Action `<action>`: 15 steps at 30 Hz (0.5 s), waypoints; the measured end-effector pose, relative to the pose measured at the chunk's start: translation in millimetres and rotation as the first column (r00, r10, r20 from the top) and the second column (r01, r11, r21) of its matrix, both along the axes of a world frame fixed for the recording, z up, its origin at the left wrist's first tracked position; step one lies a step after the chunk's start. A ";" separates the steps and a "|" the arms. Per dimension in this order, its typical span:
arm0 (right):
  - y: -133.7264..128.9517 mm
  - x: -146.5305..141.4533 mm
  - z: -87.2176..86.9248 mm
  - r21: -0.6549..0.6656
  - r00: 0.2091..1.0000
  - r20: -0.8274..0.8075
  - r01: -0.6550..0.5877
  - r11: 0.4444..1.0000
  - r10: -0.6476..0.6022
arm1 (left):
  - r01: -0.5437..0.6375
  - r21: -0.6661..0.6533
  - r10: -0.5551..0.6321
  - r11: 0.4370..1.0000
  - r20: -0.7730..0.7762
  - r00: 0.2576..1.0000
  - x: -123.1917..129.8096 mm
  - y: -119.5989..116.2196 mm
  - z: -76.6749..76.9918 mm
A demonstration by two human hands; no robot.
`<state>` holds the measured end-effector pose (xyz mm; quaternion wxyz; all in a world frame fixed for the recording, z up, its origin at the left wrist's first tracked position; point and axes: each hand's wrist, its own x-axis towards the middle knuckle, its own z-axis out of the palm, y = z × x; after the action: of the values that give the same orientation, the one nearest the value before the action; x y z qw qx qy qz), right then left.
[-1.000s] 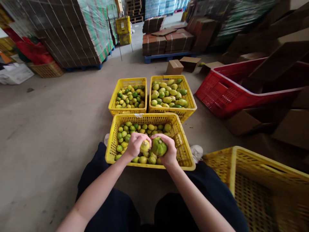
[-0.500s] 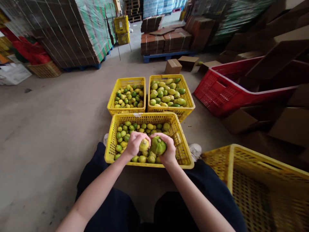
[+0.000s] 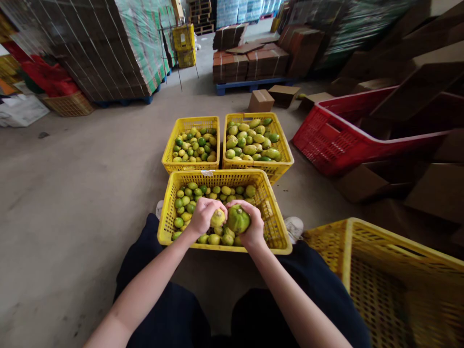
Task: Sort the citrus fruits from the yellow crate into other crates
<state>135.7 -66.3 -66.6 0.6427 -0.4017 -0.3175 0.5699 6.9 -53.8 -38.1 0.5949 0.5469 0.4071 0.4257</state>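
Yellow fruit (image 3: 218, 218) sits in the curled fingers of the left hand (image 3: 203, 216); at its three o'clock, the right hand's (image 3: 253, 223) fingers clasp a larger green fruit (image 3: 238, 219). Both are above a yellow crate (image 3: 278, 212), fruit-filled crates (image 3: 191, 166) at twelve o'clock.

- no readable text, brand, number or sign
- on far rim of near yellow crate (image 3: 165, 208): small white label (image 3: 208, 172), illegible
- on upper background crate (image 3: 189, 33): small pale patch (image 3: 182, 37), too small to read
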 end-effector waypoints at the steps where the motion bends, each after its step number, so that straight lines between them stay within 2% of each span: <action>1: 0.0 0.0 0.1 -0.001 1.000 0.001 -0.002 1.000 0.002 | 0.000 0.002 0.000 1.000 0.000 1.000 -0.1 0.0 -0.6; 15: 0.6 0.1 1.6 -0.004 0.998 -0.060 -0.008 1.000 0.008 | 0.007 0.031 -0.008 0.999 0.027 1.000 -0.4 -0.6 -2.4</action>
<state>135.8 -65.7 -65.1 0.6488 -0.3847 -0.2985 0.5847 6.5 -54.4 -40.5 0.5933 0.5518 0.3904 0.4372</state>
